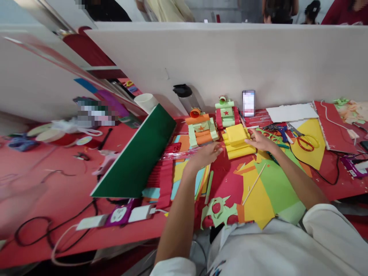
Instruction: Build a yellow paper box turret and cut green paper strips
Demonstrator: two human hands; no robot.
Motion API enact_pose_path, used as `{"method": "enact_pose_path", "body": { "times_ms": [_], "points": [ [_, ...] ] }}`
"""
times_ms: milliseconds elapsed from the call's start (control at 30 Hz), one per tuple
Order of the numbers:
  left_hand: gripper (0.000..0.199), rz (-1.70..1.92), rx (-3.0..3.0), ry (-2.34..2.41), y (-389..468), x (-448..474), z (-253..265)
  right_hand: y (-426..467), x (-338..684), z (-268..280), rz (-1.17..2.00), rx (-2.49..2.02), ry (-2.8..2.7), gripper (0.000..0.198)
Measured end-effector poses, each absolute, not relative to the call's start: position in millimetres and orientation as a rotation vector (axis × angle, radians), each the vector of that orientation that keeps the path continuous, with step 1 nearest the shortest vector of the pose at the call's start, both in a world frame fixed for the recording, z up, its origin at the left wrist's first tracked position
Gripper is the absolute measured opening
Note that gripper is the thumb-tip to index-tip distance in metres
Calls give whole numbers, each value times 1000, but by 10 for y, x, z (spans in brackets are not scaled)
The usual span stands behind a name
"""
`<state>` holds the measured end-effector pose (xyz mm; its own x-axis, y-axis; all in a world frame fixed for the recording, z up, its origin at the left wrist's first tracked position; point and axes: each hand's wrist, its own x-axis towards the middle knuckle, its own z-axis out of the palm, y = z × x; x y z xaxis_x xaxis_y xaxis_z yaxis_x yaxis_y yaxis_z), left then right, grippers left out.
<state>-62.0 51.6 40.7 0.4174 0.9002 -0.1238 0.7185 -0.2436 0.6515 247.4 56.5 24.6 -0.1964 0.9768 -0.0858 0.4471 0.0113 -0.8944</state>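
On the red table, a yellow paper model made of rolled tubes with a square block on top stands in front of me. My right hand has its thumb and fingers at the model's right edge, gripping it. To the left of it, my left hand hovers with loosely extended fingers and nothing visible in them. Just beyond that hand stands an orange and pale green paper tank with a star. Behind the yellow model is a red and green paper tank, also with a star.
A green board leans at left near a bottle. Paper sheets, a thin stick and green scraps lie nearest me. Scissors and a phone are right. A power strip and cables edge the table.
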Motion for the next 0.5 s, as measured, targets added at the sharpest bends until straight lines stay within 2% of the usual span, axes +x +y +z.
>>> {"method": "enact_pose_path", "body": {
  "times_ms": [133,333,400,500],
  "points": [
    [51,538,1923,1337,432,-506,118,426,2427,58,1302,-1278,-1688,86],
    [53,646,1869,1420,401,-472,-17,344,2374,70,1195,-1299,-1736,79],
    [52,690,1868,1408,365,-500,-13,219,2461,252,1166,-1271,-1750,69],
    [52,795,1848,1402,316,-547,-6,-230,2620,566,1199,-1187,-1818,44]
  ]
}}
